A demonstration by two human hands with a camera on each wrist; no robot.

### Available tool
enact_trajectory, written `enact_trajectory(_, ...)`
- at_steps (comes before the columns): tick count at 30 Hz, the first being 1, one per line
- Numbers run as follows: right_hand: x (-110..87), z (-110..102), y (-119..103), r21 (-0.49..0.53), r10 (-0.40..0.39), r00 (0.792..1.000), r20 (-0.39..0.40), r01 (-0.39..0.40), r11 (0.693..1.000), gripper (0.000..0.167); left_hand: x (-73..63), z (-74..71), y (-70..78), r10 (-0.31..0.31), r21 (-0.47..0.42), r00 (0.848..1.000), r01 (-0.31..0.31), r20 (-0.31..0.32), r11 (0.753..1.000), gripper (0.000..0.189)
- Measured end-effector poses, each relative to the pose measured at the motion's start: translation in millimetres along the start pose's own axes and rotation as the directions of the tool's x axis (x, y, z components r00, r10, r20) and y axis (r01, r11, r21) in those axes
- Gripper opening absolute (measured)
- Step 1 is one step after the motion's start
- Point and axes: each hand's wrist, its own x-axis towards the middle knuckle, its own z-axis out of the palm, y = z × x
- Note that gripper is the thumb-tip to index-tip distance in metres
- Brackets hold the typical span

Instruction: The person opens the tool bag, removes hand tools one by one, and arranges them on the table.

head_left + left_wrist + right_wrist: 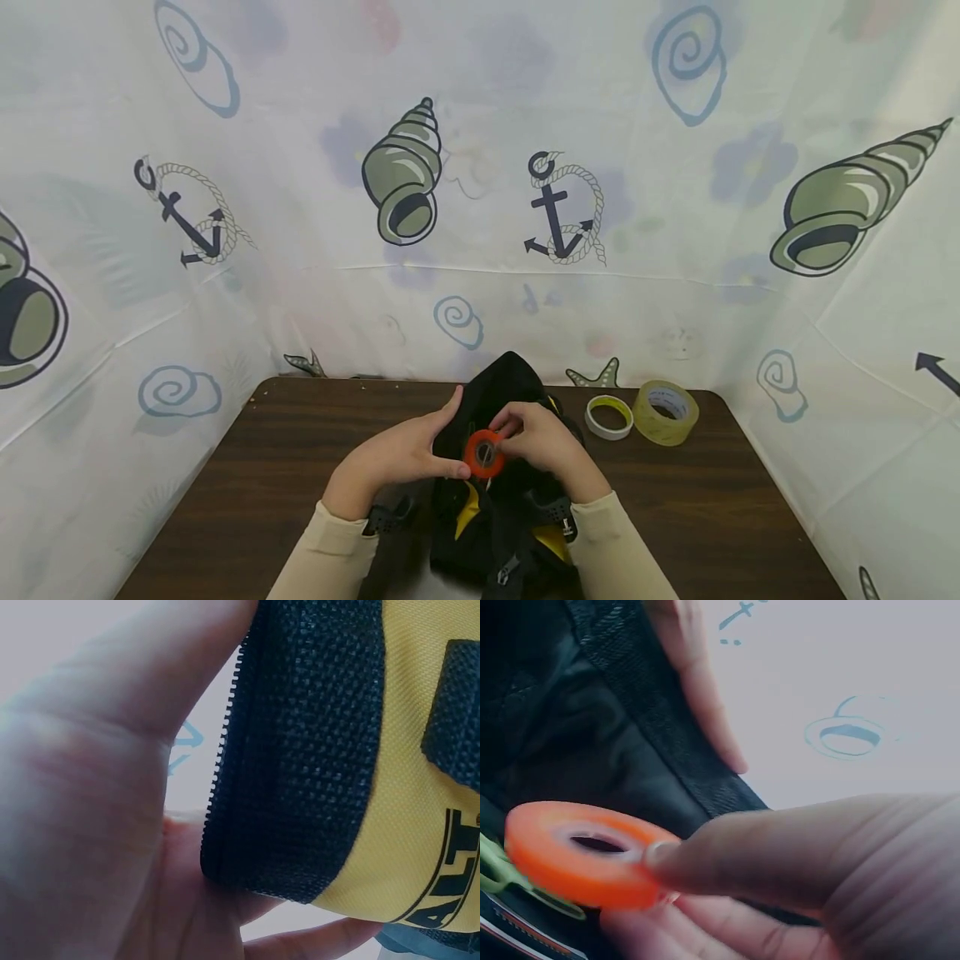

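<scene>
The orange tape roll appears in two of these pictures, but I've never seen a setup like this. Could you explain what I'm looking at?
There's no machine here, just a person's two bare hands. The wide picture comes from a camera worn on the head, looking forward and down; the two close-ups come from cameras on the left and right wrists. On the dark wood-grain table sits a black-and-yellow bag, with a narrow white tape roll and a wider clear packing tape roll to its right. The right hand pinches the orange tape roll at the open bag, while the left hand holds the bag's zippered edge.
</scene>
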Motion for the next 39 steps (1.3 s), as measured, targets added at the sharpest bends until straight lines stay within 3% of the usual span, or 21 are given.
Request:
enact_trajectory(12, -26.7, -16.5, -14.1, 0.067, -0.118, 0.984, -0.135, 0.128, 0.99, 0.025, -0.6, 1.5, 0.6, -0.03, -0.001, 1.0, 0.03, -0.003, 1.0, 0.122)
enact_trajectory(17, -40.0, -25.1, -15.4, 0.102, -0.164, 0.959, -0.233, 0.192, 0.976, 0.029, 0.1, 1.6, 0.9, -0.036, 0.005, 0.999, 0.036, 0.001, 0.999, 0.122)
enact_trajectory(26, -65.1, -52.6, -9.8, -0.014, -0.278, 0.852, -0.443, 0.303, 0.953, 0.027, 1.5, 1.2, 1.8, -0.003, 0.031, 1.0, 0.003, -0.003, 1.0, 0.123)
enact_trajectory(35, -85.4, -79.5, -10.9, -0.074, -0.289, 0.763, -0.578, 0.304, 0.95, 0.026, 1.2, 2.5, 0.7, -0.01, 0.033, 1.0, 0.01, 0.007, 0.999, 0.123)
enact_trajectory(39, -95.5, -88.3, -7.2, -0.091, -0.292, 0.706, -0.645, 0.309, 0.947, 0.019, 1.0, 2.7, 2.1, -0.007, 0.034, 1.0, 0.007, 0.009, 0.999, 0.121)
